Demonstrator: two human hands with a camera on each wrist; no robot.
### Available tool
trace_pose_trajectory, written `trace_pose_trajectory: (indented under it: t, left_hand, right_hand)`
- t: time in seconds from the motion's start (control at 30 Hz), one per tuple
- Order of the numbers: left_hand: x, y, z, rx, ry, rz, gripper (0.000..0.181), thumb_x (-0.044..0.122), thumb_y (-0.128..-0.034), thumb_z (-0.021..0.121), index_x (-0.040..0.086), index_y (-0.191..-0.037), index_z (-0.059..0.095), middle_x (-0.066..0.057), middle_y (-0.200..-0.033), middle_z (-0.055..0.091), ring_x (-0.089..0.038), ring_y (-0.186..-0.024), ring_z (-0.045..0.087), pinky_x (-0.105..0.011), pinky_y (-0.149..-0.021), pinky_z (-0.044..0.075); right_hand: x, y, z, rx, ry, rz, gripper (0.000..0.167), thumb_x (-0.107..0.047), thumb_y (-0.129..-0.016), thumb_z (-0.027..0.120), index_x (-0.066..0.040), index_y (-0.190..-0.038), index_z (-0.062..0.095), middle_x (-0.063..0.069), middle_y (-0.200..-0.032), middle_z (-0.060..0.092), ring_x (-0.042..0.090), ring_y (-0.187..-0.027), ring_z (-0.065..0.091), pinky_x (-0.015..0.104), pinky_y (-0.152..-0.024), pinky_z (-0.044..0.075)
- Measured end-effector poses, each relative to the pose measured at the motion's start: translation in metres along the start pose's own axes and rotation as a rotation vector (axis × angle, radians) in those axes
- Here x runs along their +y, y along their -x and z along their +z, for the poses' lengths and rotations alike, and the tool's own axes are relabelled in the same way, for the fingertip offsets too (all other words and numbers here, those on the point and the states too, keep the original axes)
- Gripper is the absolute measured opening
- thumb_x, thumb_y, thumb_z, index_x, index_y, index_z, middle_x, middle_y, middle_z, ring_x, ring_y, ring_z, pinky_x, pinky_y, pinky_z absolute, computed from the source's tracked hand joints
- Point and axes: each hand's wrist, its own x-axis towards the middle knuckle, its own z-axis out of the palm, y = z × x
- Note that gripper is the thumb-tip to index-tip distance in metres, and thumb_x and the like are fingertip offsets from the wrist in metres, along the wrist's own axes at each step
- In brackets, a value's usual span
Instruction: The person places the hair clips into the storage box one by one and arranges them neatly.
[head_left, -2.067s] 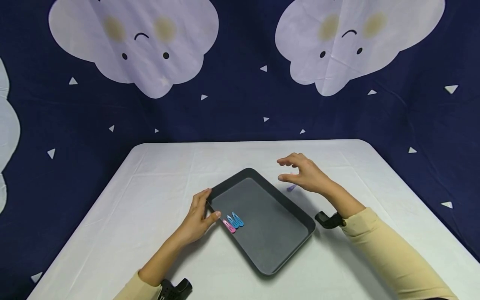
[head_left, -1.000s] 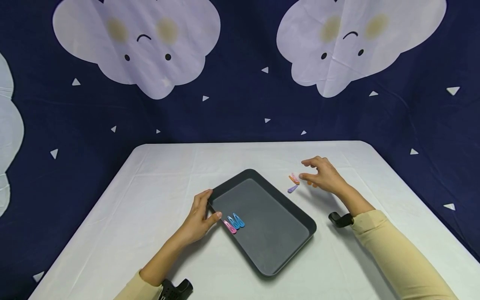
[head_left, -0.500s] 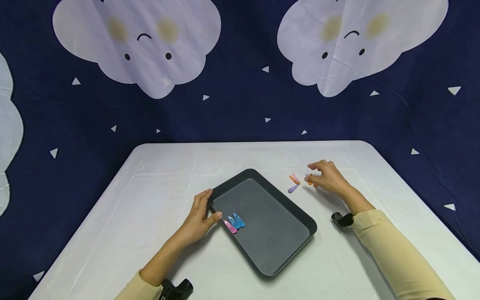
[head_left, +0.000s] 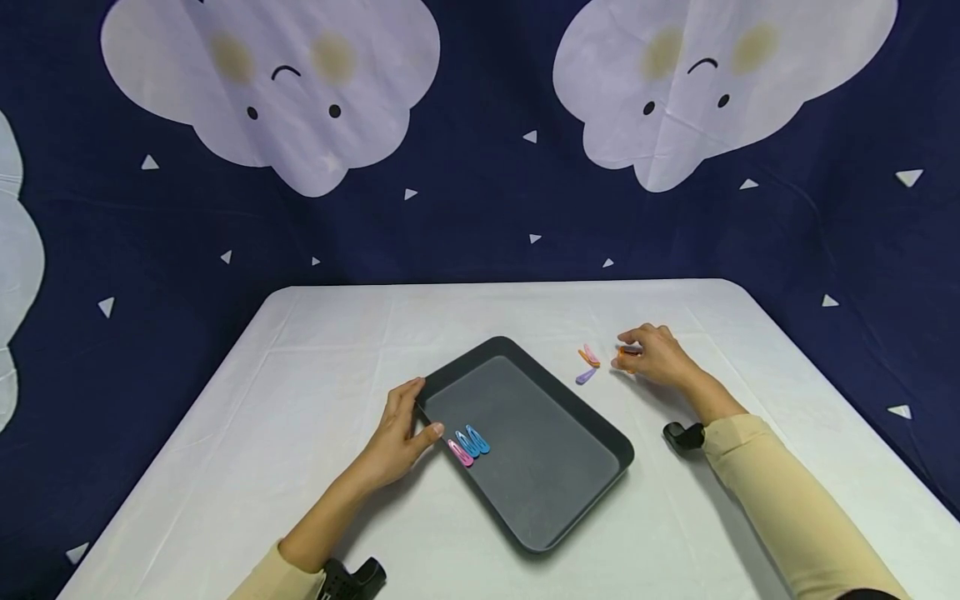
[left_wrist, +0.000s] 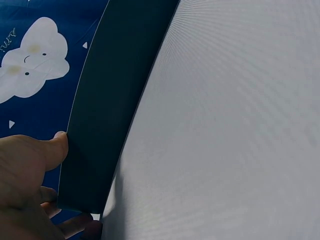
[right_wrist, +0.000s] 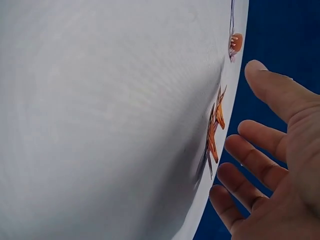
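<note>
My left hand (head_left: pixel 393 437) holds the left corner of a dark grey baking tray (head_left: pixel 555 375), thumb on the rim and fingers around the corner. Inside, by the near-left wall, lie a pink hair clip (head_left: pixel 460 453) and two blue hair clips (head_left: pixel 477 440). My right hand (head_left: pixel 660 358) hovers over the table right of the tray, fingers loosely bent and apart from thumb. Just beneath it are orange hair clips (right_wrist: pixel 212 140), which the right wrist view shows apart from the fingers; the hand partly hides them in the head view.
Between tray and right hand lie a purple hair clip (head_left: pixel 586 377), an orange one and a pink hair clip (head_left: pixel 592 353). A white cloth covers the table (head_left: pixel 322 350). Behind it hangs a dark blue curtain (head_left: pixel 480 225) with clouds.
My right hand has moved right and slightly down, from beside the tray's far edge to above the orange clips, uncovering the pink, orange and purple ones. The left hand and tray stay put.
</note>
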Motion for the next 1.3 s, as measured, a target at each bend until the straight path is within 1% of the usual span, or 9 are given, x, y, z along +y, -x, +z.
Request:
trace_pose_trajectory:
  t: [0.2, 0.43, 0.6, 1.0, 1.3]
  left_hand:
    - [0.0003, 0.0001, -0.0001, 0.0, -0.004, 0.0, 0.076, 0.019, -0.0898, 0.063, -0.005, -0.147, 0.019, -0.024, -0.148, 0.02, -0.045, -0.139, 0.024, -0.06, -0.11, 0.024]
    - [0.0012, -0.0001, -0.0007, -0.005, -0.011, -0.013, 0.076, 0.021, -0.0903, 0.062, -0.004, -0.147, 0.018, -0.023, -0.149, 0.02, -0.045, -0.139, 0.023, -0.061, -0.11, 0.023]
    - [0.001, -0.0002, -0.0013, -0.003, -0.016, -0.02, 0.076, 0.021, -0.0904, 0.062, -0.003, -0.148, 0.018, -0.023, -0.149, 0.02, -0.045, -0.14, 0.023, -0.06, -0.111, 0.023]
    - [0.0021, 0.0001, -0.0015, -0.001, -0.01, -0.022, 0.077, 0.02, -0.0899, 0.063, -0.004, -0.147, 0.018, -0.023, -0.149, 0.02, -0.045, -0.14, 0.022, -0.061, -0.111, 0.023]
    - [0.0023, 0.0, -0.0011, -0.006, -0.005, -0.014, 0.076, 0.02, -0.0901, 0.063, -0.004, -0.147, 0.018, -0.024, -0.149, 0.02, -0.045, -0.139, 0.023, -0.061, -0.111, 0.023]
  right_hand:
    - [0.0036, 0.0009, 0.0017, -0.015, 0.028, 0.003, 0.053, -0.028, -0.078, 0.074, 0.003, -0.119, 0.061, 0.025, -0.114, 0.061, 0.036, -0.096, 0.047, 0.044, -0.08, 0.037]
    - [0.0062, 0.0008, 0.0008, -0.063, 0.052, 0.031, 0.054, -0.029, -0.078, 0.074, 0.002, -0.12, 0.061, 0.023, -0.119, 0.06, 0.037, -0.102, 0.046, 0.049, -0.086, 0.036]
    - [0.0062, -0.0009, 0.0006, -0.079, 0.065, 0.028, 0.054, -0.03, -0.079, 0.073, 0.001, -0.121, 0.06, 0.023, -0.12, 0.058, 0.038, -0.103, 0.046, 0.05, -0.086, 0.036]
    - [0.0067, -0.001, 0.0026, -0.053, 0.092, -0.008, 0.05, -0.029, -0.077, 0.074, 0.0, -0.117, 0.064, 0.022, -0.115, 0.061, 0.036, -0.099, 0.048, 0.045, -0.08, 0.037]
    - [0.0053, 0.0009, 0.0023, -0.023, 0.045, 0.009, 0.049, -0.028, -0.077, 0.075, 0.0, -0.116, 0.064, 0.021, -0.113, 0.061, 0.033, -0.096, 0.048, 0.042, -0.079, 0.037]
